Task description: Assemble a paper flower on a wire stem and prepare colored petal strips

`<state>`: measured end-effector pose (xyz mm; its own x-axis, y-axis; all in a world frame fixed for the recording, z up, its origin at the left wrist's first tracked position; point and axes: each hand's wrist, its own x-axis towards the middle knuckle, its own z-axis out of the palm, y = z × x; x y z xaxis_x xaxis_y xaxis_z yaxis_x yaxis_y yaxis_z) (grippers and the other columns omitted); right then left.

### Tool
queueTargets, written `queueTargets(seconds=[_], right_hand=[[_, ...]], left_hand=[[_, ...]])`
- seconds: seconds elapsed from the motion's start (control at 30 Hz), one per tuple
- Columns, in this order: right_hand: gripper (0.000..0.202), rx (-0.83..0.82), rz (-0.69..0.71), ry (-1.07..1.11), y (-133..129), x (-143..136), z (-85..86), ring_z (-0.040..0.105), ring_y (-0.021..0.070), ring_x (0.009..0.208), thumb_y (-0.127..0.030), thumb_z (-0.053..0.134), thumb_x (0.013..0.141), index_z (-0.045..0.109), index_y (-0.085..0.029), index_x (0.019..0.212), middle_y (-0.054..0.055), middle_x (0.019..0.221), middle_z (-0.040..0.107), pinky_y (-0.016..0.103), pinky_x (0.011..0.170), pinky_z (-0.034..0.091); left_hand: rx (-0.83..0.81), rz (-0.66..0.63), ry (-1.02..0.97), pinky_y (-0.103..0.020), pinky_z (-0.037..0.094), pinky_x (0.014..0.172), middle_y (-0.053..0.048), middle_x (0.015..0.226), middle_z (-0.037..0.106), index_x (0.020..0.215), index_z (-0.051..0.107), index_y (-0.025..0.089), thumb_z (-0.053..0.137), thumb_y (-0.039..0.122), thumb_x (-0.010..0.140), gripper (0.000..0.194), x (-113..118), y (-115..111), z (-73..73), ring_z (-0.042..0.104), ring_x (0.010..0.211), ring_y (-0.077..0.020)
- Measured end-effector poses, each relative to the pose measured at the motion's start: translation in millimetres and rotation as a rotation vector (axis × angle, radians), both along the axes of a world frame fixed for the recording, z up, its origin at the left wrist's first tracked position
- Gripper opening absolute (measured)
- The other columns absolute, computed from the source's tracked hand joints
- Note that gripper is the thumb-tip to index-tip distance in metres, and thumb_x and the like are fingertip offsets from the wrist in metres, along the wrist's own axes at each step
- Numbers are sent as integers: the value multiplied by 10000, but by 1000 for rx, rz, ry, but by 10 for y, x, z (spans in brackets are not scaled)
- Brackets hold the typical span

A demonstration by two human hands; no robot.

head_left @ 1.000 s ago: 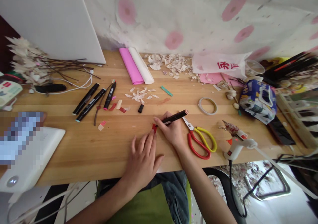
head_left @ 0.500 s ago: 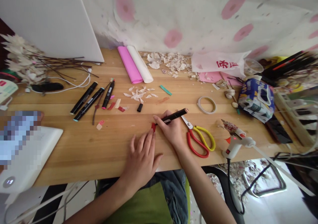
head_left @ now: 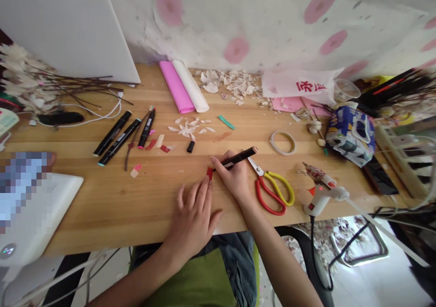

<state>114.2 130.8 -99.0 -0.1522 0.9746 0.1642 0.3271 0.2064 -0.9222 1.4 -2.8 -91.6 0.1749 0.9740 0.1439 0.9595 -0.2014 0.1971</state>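
My right hand (head_left: 234, 176) grips a black marker (head_left: 240, 158), its back end pointing up to the right and its tip low beside a small red piece (head_left: 209, 173). My left hand (head_left: 194, 211) lies flat on the wooden table with fingers spread, its fingertips on the lower edge of the red piece. A black marker cap (head_left: 191, 146) sits a little farther back. Just right of my right hand are scissors (head_left: 274, 186) with one red and one yellow handle. Pale petal-like scraps (head_left: 190, 127) lie beyond the cap.
Several black markers (head_left: 119, 141) lie at the left, near a white device (head_left: 64, 202). Pink and white rolls (head_left: 177, 86) are at the back. To the right are a tape ring (head_left: 283, 143), a glue gun (head_left: 318, 198) with its cable and a blue packet (head_left: 350, 132).
The camera view has shifted very slightly. Both hands keep almost the same pose, and the marker stays by the red piece.
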Motion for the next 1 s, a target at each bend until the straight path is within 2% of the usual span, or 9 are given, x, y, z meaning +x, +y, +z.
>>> queueTargets(seconds=[0.67, 0.77, 0.87, 1.0], right_hand=[[308, 8, -1, 26, -5, 0, 3, 426, 127, 511, -366, 664, 848, 489, -240, 628, -54, 548, 479, 262, 495, 347], [299, 9, -24, 46, 3, 4, 2, 430, 130, 535, -375, 674, 846, 504, -236, 642, -52, 570, 490, 261, 520, 356], [324, 7, -89, 93, 19, 18, 16, 439, 132, 575, -408, 674, 851, 503, -229, 642, -53, 592, 487, 263, 564, 367], [358, -28, -147, 177, 37, 41, 30, 432, 127, 575, -455, 693, 834, 497, -223, 644, -58, 598, 469, 263, 567, 364]], left_hand=[[6, -1, -16, -591, 266, 1106, -183, 1521, 505, 1458, 465, 20, 331, 407, 1047, 580, 7, 11, 6, 487, 1328, -343], [19, -3, -43, -601, 259, 1106, -192, 1514, 511, 1467, 441, 22, 376, 399, 1038, 575, 10, 20, -4, 489, 1319, -358], [63, -15, -147, -585, 301, 1093, -217, 1483, 532, 1463, 420, 28, 473, 359, 1005, 567, -31, 24, -7, 497, 1302, -367], [137, 63, -469, -462, 390, 1074, -175, 1411, 568, 1425, 439, 131, 494, 213, 983, 452, -145, 17, 1, 523, 1283, -286]])
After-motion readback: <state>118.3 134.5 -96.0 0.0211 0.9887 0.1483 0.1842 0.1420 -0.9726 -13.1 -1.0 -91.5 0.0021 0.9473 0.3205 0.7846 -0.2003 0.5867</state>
